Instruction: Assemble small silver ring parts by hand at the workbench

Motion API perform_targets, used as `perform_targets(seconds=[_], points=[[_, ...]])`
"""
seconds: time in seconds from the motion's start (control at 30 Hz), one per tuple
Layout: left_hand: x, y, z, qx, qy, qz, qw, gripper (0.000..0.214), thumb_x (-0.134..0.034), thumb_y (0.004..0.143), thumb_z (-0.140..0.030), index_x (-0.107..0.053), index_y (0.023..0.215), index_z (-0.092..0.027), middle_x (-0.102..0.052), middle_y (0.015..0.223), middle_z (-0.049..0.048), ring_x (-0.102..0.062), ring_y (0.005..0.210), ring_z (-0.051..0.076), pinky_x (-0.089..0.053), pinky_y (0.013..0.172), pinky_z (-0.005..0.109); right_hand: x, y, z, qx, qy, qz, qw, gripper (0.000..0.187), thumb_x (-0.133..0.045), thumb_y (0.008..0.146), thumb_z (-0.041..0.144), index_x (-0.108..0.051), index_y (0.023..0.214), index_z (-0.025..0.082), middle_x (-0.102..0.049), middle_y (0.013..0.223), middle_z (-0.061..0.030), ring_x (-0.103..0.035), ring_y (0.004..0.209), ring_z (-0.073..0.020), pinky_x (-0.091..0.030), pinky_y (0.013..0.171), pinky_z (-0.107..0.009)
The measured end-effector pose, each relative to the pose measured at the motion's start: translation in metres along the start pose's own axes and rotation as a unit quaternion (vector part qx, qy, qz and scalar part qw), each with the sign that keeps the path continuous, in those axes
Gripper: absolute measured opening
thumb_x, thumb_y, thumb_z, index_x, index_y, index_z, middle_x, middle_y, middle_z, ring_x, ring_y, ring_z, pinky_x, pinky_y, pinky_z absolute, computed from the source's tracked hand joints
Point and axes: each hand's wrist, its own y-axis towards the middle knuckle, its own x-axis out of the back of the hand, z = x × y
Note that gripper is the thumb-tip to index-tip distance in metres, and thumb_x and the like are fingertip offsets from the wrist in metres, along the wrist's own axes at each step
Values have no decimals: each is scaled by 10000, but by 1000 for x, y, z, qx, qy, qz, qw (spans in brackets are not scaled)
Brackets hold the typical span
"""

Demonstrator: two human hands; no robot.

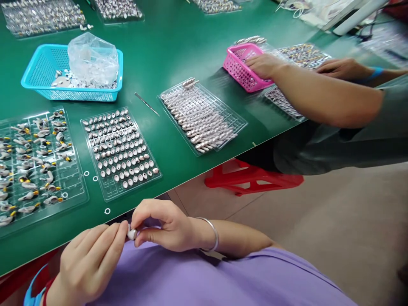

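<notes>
My left hand (pixel 92 259) and my right hand (pixel 168 227) meet at the table's front edge, both pinching a small white earbud piece (pixel 131 234). Fingertips cover part of it, and its rounded end shows between them. Just beyond my hands, a clear tray (pixel 110 191) holds rows of small white oval caps with dark insides. To its left, another clear tray (pixel 75 187) carries white earbud housings with yellow strips. Several thin white rings lie loose around these trays, one (pixel 107 211) close to my left hand.
A blue basket (pixel 35 83) holds small white parts and a plastic bag (pixel 92 57). Tweezers (pixel 146 104) lie beside a tray of white stems (pixel 234 121). At right, a co-worker's hand (pixel 264 66) reaches into a pink basket (pixel 232 70). A red stool (pixel 255 180) stands below.
</notes>
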Motion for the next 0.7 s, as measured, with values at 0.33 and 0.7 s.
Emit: perform_targets(seconds=[0.33, 0.7], points=[[-8, 19, -11, 243, -224, 11, 944, 71, -557, 897, -155, -624, 885, -176, -682, 711, 5, -626, 554, 93, -495, 528, 160, -8, -1, -8, -154, 197, -48, 967, 236, -769, 766, 289, -670, 918, 137, -693, 839, -39, -669, 759, -125, -587, 737, -266], [-10, 17, -9, 473, -551, 86, 682, 319, -569, 897, -456, -598, 742, -178, -517, 532, -49, -498, 438, 78, -452, 432, 172, -15, -2, -14, -266, 340, -85, 898, 266, -830, 684, 250, -681, 863, 124, -705, 763, -1, -643, 654, -72, -555, 674, -211]])
